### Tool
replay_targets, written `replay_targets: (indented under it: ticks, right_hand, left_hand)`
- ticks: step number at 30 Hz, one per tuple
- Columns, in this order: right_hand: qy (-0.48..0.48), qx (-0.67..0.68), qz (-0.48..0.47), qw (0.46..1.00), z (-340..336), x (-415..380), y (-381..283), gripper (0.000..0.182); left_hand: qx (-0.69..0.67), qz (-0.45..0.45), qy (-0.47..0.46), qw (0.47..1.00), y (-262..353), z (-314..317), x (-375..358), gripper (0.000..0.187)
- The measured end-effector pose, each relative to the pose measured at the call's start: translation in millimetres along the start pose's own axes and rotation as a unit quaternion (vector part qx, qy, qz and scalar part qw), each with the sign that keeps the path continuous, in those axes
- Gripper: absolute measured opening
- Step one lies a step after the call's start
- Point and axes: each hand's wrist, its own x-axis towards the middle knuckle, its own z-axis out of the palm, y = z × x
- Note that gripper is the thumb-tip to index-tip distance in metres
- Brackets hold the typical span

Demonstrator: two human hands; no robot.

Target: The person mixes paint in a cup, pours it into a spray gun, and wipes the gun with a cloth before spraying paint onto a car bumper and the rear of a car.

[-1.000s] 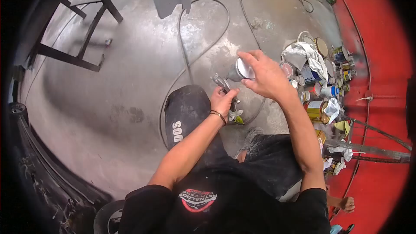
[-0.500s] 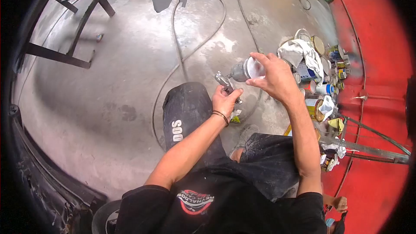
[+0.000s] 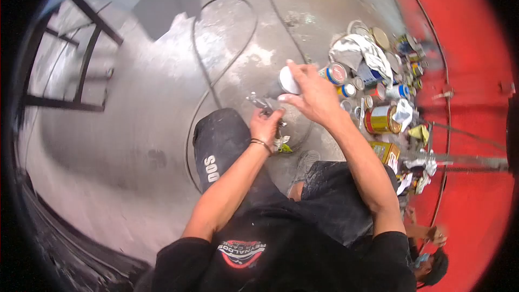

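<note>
My left hand (image 3: pixel 265 125) is closed around the handle of a metal paint spray gun (image 3: pixel 260 101), held over my knee. Just right of the gun, my right hand (image 3: pixel 316 94) grips the gun's paint cup (image 3: pixel 288 81) by its round white end, thumb on the near side and fingers on the far side. The cup is tipped, with that end facing up toward me. My right palm and fingers hide part of the cup's side. Below my left hand, a crumpled white and green scrap (image 3: pixel 282 145) shows near the floor.
Paint cans (image 3: pixel 383 120) crowd the floor at right, with a white rag (image 3: pixel 373 54) over some. A hose (image 3: pixel 195 38) loops across the concrete. A dark metal stand (image 3: pixel 81 75) and grey panel (image 3: pixel 165 8) are at upper left. Another person (image 3: pixel 430 265) is at lower right.
My right hand has moved left with the cup, whose white end now faces me more. My left hand has shifted slightly left with the spray gun. The view has turned, showing more of the other person.
</note>
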Motion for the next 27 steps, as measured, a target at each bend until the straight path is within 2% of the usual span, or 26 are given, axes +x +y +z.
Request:
replay_targets:
  ticks: [2, 4, 5, 6, 7, 8, 10, 11, 12, 14, 17, 19, 20, 21, 23, 24, 25, 27]
  right_hand:
    - [0.029, 0.096, -0.028, 0.995, 4.8, -7.4, 16.7, 0.101]
    - [0.073, 0.043, -0.025, 0.996, -18.6, -13.9, 42.0, 0.100]
    - [0.089, 0.016, -0.024, 0.996, -35.8, -20.9, 56.5, 0.100]
    - [0.072, 0.051, 0.042, 0.995, -61.9, -31.1, 68.3, 0.096]
    - [0.061, 0.053, 0.085, 0.993, -86.8, -43.3, 84.1, 0.081]
    - [0.046, 0.063, 0.125, 0.989, -113.3, -59.2, 96.7, 0.073]
    - [0.046, 0.136, 0.218, 0.965, -142.2, -100.1, 122.9, 0.068]
    - [0.029, 0.108, 0.266, 0.957, -150.7, -122.8, 134.6, 0.066]
    - [0.051, 0.098, 0.242, 0.964, -152.2, -149.7, 147.1, 0.064]
    - [0.042, 0.114, 0.302, 0.946, -135.0, -213.1, 196.6, 0.062]
    - [0.137, 0.163, 0.367, 0.905, -84.4, -310.6, 261.1, 0.064]
    - [0.240, 0.184, 0.458, 0.836, -41.2, -369.5, 292.6, 0.060]
    - [0.260, 0.040, 0.485, 0.834, -22.3, -397.1, 306.3, 0.054]
    - [0.261, 0.002, 0.529, 0.807, -26.9, -401.1, 282.3, 0.052]
    - [0.285, 0.020, 0.586, 0.758, -11.5, -418.3, 268.6, 0.052]
    - [0.249, -0.028, 0.614, 0.749, -8.1, -431.8, 267.9, 0.052]
    - [0.208, -0.068, 0.630, 0.745, 1.5, -439.7, 273.0, 0.052]
    - [0.221, -0.113, 0.577, 0.778, 19.5, -455.5, 282.5, 0.050]
  left_hand:
    - [0.021, 0.007, -0.006, 1.000, 0.3, -3.1, 7.3, 0.037]
    - [0.077, 0.024, 0.019, 0.997, 5.4, -3.5, 20.8, 0.037]
    - [0.092, 0.024, -0.005, 0.995, 15.5, -4.6, 25.0, 0.033]
    - [0.105, 0.013, -0.017, 0.994, 22.1, -7.6, 37.1, 0.030]
    - [0.120, 0.004, -0.028, 0.992, 30.1, -9.9, 50.1, 0.027]
    - [0.165, -0.014, -0.024, 0.986, 38.3, -11.6, 65.1, 0.025]
    - [0.237, -0.058, -0.039, 0.969, 52.8, -15.2, 97.6, 0.026]
    - [0.302, -0.089, -0.022, 0.949, 60.6, -12.6, 109.9, 0.028]
    - [0.327, -0.108, -0.011, 0.939, 61.3, -11.5, 123.4, 0.029]
    - [0.361, -0.137, 0.006, 0.923, 51.5, -15.7, 156.2, 0.033]
    - [0.377, -0.157, 0.025, 0.912, 28.7, -28.2, 201.4, 0.044]
    - [0.378, -0.151, 0.032, 0.913, 11.1, -28.5, 220.1, 0.056]
    - [0.383, -0.158, 0.012, 0.910, 5.7, -27.9, 229.5, 0.060]
    - [0.389, -0.169, -0.013, 0.906, 1.5, -29.8, 241.8, 0.064]
    - [0.406, -0.200, -0.026, 0.891, -11.6, -33.9, 273.6, 0.062]
    - [0.420, -0.206, -0.040, 0.883, -26.8, -22.3, 273.5, 0.061]
    - [0.431, -0.207, -0.042, 0.877, -31.2, -20.6, 271.8, 0.060]
    - [0.463, -0.187, -0.001, 0.867, -23.8, -21.7, 277.0, 0.055]
